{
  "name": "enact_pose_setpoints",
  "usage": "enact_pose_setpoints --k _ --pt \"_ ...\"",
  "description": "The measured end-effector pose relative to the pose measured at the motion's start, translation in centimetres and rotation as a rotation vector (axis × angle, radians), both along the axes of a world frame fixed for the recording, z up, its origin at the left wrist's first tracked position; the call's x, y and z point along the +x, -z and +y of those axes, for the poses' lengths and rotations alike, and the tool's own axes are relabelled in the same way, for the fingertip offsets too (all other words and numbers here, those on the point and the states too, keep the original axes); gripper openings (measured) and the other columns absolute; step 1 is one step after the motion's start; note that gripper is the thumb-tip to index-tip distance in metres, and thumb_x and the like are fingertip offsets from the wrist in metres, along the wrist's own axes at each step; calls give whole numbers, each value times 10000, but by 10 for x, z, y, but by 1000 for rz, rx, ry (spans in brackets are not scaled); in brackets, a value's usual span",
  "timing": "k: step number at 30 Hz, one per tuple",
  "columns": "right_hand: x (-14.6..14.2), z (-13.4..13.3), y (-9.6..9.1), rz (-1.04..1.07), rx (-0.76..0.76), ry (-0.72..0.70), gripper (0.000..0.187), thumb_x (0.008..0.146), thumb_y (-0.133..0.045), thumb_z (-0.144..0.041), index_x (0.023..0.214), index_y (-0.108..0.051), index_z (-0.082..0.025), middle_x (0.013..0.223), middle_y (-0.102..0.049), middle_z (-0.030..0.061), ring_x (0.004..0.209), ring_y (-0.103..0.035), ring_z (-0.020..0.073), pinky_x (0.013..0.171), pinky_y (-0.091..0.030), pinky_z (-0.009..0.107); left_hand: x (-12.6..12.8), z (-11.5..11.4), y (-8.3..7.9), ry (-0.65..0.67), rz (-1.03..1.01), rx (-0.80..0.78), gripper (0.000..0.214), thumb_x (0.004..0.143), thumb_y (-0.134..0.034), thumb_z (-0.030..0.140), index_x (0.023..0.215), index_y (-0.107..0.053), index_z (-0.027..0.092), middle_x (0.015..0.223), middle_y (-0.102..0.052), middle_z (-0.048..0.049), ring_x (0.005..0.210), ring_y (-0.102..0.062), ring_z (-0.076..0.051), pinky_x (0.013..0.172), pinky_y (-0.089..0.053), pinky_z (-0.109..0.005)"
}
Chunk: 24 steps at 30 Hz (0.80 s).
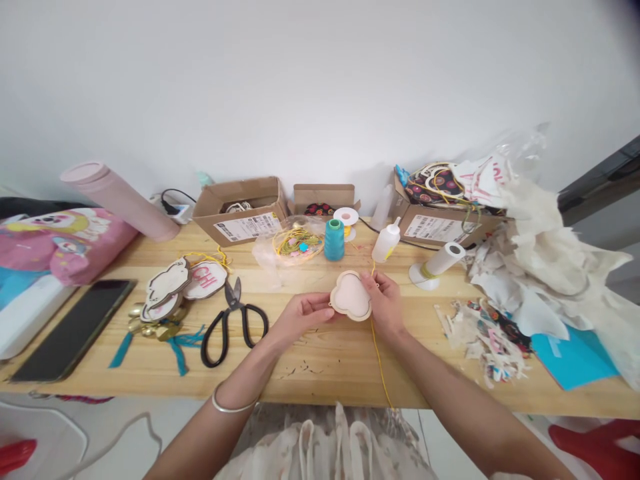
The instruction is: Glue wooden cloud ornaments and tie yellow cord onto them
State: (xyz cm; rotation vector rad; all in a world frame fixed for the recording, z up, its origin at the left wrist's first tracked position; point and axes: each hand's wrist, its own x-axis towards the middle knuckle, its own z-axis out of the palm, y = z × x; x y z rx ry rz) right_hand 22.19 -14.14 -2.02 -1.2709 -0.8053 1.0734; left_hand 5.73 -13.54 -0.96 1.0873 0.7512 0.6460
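Between my two hands, above the middle of the wooden table, is a small cloud-shaped wooden frame point(351, 295) with a pale pink fabric centre. My left hand point(306, 317) pinches its left edge, thumb in front. On the right side my right hand point(384, 301) grips the frame, with the thumb over its rim. A yellow cord point(379, 357) runs past the right hand and hangs down over the table's front edge. Black-handled scissors point(233, 320) lie with blades apart, left of my left hand. Just behind the frame stands a white squeeze bottle point(387, 241).
A teal thread cone point(334, 241), cardboard boxes point(245, 225) and a white spool point(443, 261) line the back. Finished-looking cloud pieces point(167, 283) with bells and a phone point(75, 330) lie left. Fabric scraps point(493, 340) and a blue sheet point(575, 357) lie right.
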Motion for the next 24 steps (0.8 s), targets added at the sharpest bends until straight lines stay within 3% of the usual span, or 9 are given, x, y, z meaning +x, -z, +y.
enact_pose_setpoints --k 6,9,13,19,24 --pt "-2 -5 -8 -138 37 -56 337 681 -554 -456 552 -433 -169 497 -352 -56 447 -295 60 396 -239 186 7 -2 6 -72 66 -85 217 607 -705 243 780 -643 126 775 -687 -45 727 -630 -163 727 -485 -282" --pt "-1 -7 -7 -157 84 -122 355 714 -510 -478 554 -435 -169 500 -343 -50 458 -292 66 409 -249 191 10 -1 5 -170 86 -94 217 556 -737 237 701 -619 126 678 -676 -22 649 -623 -144 673 -493 -265" --pt "-2 -7 -5 -95 146 -214 343 705 -510 -509 657 -504 -169 532 -365 -44 476 -306 75 426 -266 198 8 2 3 -336 28 -129 259 572 -727 251 768 -620 119 734 -684 -42 674 -628 -144 661 -490 -249" --pt "0 -2 1 -61 126 -290 241 693 -581 -395 651 -568 -158 570 -462 -32 539 -391 85 492 -322 197 3 2 -2 -267 -63 -156 305 624 -691 233 905 -641 124 889 -677 -85 766 -626 -173 699 -482 -270" --pt "9 1 -2 7 -12 -504 246 643 -629 -382 682 -634 -139 583 -559 -23 514 -450 83 490 -347 196 0 4 -5 -318 -136 -148 314 685 -637 233 983 -637 134 959 -665 -89 795 -614 -168 706 -478 -258"
